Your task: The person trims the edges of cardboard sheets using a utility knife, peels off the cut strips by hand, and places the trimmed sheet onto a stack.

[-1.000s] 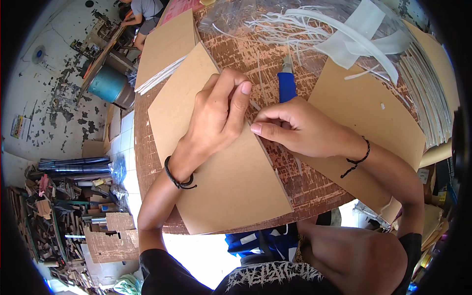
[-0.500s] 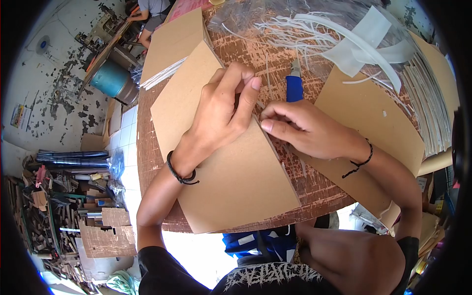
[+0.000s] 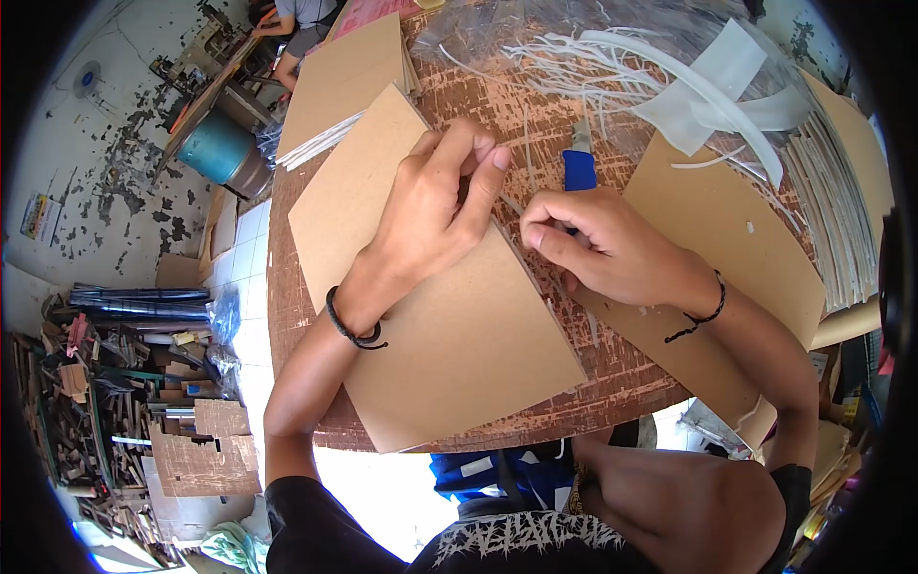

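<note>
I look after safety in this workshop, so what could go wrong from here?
The blue-handled cutter lies just beyond the right hand with its metal blade showing, so a careless reach might cut a finger. The loose white strips lie tangled close to that blade and could snag on it. The brown board under the left hand might shift if bumped.

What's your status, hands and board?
Left hand over board, fingers curled. Right hand beside board's edge, fingers curled. Blue-handled knife just beyond right hand.
</note>
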{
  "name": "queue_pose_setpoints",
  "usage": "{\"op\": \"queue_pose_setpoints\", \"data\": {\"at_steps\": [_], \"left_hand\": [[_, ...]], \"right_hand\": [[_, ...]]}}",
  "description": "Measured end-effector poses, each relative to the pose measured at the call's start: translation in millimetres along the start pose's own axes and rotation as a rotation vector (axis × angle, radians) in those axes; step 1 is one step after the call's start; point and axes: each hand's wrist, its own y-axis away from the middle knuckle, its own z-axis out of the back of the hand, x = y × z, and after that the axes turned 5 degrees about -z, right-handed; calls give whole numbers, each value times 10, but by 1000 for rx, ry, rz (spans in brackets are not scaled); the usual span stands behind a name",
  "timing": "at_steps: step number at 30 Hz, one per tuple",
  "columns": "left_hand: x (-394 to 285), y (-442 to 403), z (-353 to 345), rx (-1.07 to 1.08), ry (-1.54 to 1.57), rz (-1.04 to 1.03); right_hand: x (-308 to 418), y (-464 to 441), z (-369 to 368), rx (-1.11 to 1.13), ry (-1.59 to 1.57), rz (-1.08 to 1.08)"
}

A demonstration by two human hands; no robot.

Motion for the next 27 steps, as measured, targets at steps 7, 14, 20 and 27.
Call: {"op": "queue_pose_setpoints", "data": {"at_steps": [7, 14, 20, 27], "left_hand": [[-23, 2, -12, 13, -1, 23], [-8, 5, -10, 18, -6, 21], [-41, 4, -18, 12, 0, -1], [-17, 0, -7, -3, -28, -19]], "right_hand": [[-60, -25, -125, -61, 31, 150], [-48, 1, -81, -63, -58, 15], [8, 3, -93, 3, 23, 61], [-41, 18, -60, 48, 41, 74]]}}
